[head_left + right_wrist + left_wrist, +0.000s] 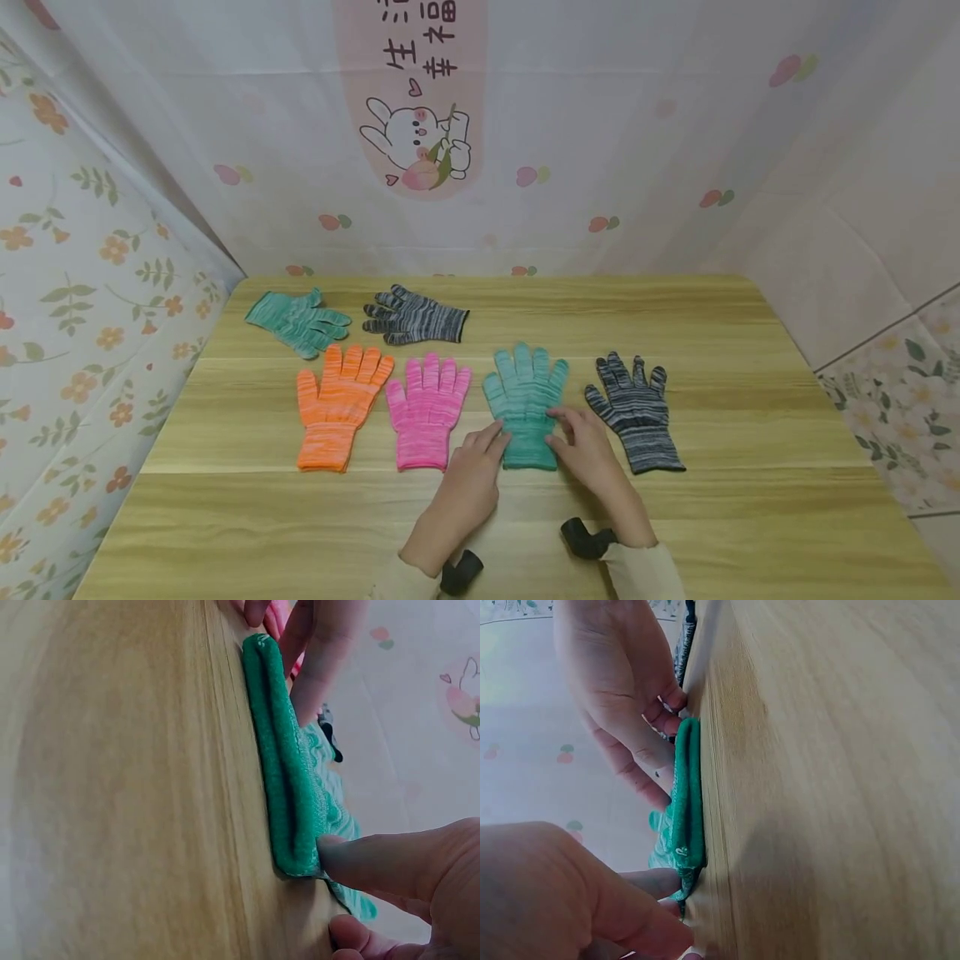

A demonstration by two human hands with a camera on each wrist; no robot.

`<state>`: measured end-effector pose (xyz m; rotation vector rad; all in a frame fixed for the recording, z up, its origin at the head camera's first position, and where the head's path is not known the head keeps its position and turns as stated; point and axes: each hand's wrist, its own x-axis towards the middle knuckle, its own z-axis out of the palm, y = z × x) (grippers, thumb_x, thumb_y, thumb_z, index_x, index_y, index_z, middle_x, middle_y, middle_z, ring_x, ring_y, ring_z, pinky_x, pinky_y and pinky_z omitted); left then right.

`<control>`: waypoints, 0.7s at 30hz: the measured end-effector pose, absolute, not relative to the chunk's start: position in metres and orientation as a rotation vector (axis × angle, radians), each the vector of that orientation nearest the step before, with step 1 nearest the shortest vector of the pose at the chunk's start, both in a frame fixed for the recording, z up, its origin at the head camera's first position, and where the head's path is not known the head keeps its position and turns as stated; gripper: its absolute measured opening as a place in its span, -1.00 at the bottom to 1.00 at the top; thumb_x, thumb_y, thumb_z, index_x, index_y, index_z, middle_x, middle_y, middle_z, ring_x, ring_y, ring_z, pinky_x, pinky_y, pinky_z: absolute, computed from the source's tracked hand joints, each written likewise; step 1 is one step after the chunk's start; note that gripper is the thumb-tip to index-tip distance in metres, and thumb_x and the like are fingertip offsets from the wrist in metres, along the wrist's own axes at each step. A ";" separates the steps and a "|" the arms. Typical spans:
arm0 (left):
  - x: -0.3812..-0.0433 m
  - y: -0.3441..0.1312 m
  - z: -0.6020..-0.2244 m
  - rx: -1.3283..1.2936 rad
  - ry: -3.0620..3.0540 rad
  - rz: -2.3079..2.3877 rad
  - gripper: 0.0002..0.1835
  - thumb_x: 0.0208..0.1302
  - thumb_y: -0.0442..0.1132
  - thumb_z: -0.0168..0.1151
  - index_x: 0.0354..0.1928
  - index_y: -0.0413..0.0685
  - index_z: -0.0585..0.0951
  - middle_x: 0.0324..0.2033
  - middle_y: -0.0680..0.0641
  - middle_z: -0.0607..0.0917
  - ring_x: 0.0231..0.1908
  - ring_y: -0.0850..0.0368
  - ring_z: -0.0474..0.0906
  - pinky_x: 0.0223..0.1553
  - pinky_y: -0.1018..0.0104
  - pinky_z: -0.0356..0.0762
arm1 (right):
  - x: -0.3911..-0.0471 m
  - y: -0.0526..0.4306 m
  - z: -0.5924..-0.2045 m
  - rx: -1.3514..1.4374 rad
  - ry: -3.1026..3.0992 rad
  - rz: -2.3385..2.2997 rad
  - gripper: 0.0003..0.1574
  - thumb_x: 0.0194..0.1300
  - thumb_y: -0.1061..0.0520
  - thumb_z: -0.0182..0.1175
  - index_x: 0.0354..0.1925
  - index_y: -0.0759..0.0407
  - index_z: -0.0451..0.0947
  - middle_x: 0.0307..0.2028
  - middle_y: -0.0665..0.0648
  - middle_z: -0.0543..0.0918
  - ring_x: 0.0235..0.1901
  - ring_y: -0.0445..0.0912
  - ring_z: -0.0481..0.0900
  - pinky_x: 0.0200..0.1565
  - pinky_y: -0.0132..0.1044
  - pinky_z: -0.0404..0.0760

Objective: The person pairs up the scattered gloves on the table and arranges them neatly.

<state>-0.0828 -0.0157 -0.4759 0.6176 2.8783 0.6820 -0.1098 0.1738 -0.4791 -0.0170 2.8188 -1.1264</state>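
A green knit glove (527, 408) lies flat with its fingers pointing to the far side and its cuff towards me. My left hand (474, 471) touches the left edge near the cuff, and my right hand (588, 450) touches the right edge. In the right wrist view, the right thumb (382, 859) rests against the corner of the folded-looking green cuff (277, 765). Left fingertips (667, 930) sit beside the other corner in the left wrist view. To the left lies a pink glove (427, 412); a black-and-grey glove (637, 412) lies to the right.
An orange glove (341, 408) ends the front row at left. Behind it lie a second green glove (296, 321) and another black-and-grey glove (416, 317), both sideways. The wooden table (765, 517) meets a printed curtain (637, 125) at the back.
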 end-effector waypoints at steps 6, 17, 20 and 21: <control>-0.083 -0.017 -0.476 0.584 2.832 0.765 -0.54 0.23 -0.46 0.02 0.21 -0.17 0.44 0.28 -0.11 0.36 0.21 -0.08 0.32 0.04 0.00 0.45 | -0.110 0.176 -0.480 -0.011 2.803 -1.099 -0.50 0.15 0.18 0.25 0.10 0.18 0.48 -0.25 0.17 0.45 -0.19 0.01 0.35 -0.23 -0.23 0.34; -0.081 -0.016 -0.476 0.569 2.812 0.790 -0.54 0.24 -0.46 0.00 0.21 -0.18 0.44 0.28 -0.11 0.36 0.19 -0.07 0.33 0.01 0.01 0.47 | -0.109 0.178 -0.481 -0.026 2.775 -1.106 -0.39 0.16 0.15 0.27 0.19 0.14 0.41 -0.31 0.12 0.36 -0.25 -0.02 0.25 -0.29 -0.26 0.25; -0.081 -0.015 -0.475 0.568 2.809 0.785 -0.54 0.24 -0.46 0.01 0.21 -0.17 0.44 0.28 -0.11 0.36 0.19 -0.06 0.33 0.00 0.02 0.47 | -0.108 0.180 -0.482 -0.051 2.774 -1.111 -0.38 0.13 0.14 0.29 0.18 0.13 0.42 -0.33 0.11 0.32 -0.28 -0.04 0.20 -0.32 -0.27 0.20; -0.081 -0.015 -0.475 0.568 2.808 0.783 -0.54 0.24 -0.46 0.01 0.21 -0.17 0.44 0.28 -0.11 0.35 0.19 -0.06 0.33 0.00 0.03 0.47 | -0.108 0.180 -0.482 -0.062 2.777 -1.108 -0.38 0.12 0.13 0.30 0.18 0.13 0.43 -0.33 0.10 0.31 -0.29 -0.05 0.19 -0.33 -0.28 0.19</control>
